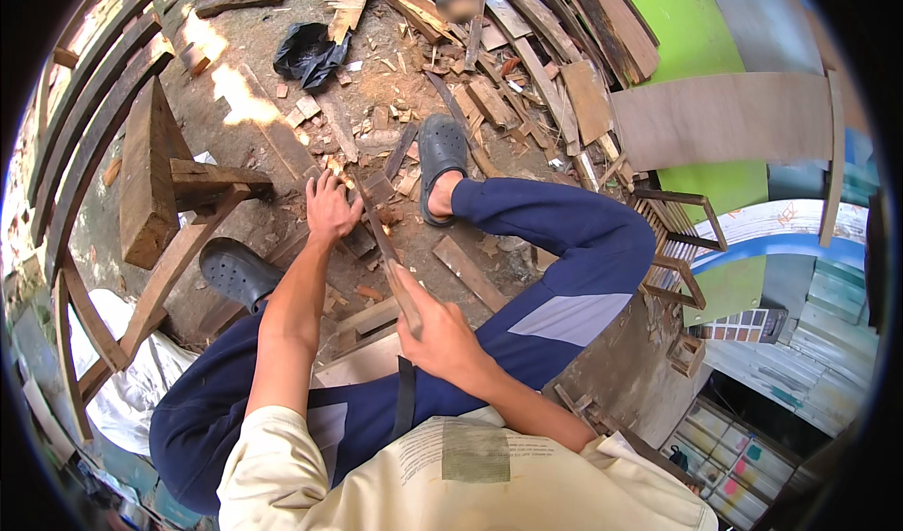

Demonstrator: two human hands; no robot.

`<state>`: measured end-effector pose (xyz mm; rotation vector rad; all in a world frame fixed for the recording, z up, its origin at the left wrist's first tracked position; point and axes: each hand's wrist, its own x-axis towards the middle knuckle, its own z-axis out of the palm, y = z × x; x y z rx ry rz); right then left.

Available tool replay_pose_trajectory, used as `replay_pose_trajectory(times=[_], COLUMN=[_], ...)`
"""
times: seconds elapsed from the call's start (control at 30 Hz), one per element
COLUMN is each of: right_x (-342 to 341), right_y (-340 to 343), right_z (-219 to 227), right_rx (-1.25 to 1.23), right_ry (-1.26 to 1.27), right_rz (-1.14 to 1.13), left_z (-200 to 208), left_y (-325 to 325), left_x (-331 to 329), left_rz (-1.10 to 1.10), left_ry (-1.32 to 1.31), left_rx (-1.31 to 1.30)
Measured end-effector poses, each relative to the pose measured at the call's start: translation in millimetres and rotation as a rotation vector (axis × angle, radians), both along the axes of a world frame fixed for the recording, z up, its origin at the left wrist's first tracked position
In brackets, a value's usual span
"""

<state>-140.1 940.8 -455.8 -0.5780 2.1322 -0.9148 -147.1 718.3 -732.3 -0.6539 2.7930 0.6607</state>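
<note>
In my right hand (437,329) is the wooden handle of a long, narrow-bladed tool (379,235) that looks like a machete. Its blade slants away from me, up and to the left, and its far end lies close to my left hand (332,209). That hand reaches forward and down, fingers over a short brown piece of wood (378,189) that it seems to grip; part of the wood is hidden under it. Both hands work low over the ground between my legs. Loose boards (468,272) lie around them.
My dark clogs (440,159) stand either side of the work. A thick wooden beam frame (150,183) rises at left. Wood offcuts and chips litter the far ground, with a black plastic bag (310,54) among them. Long planks (527,42) are piled far right; a slatted wooden rack (679,235) stands nearer.
</note>
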Motion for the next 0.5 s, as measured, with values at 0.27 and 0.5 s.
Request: replay_pose_trajectory(times=[0.27,0.5], right_x=[-50,-38], right_y=[-46,-17], right_z=[-53,-21], right_rx=[0.14,-0.162], right_ry=[-0.13,0.132], right_rz=[-0.125,-0.181], left_z=[9,-1], left_y=[5,2], left_x=[-3,3], left_rz=[-0.026,0.026], left_ry=[0.003,0.035], left_rx=[0.001,0.05])
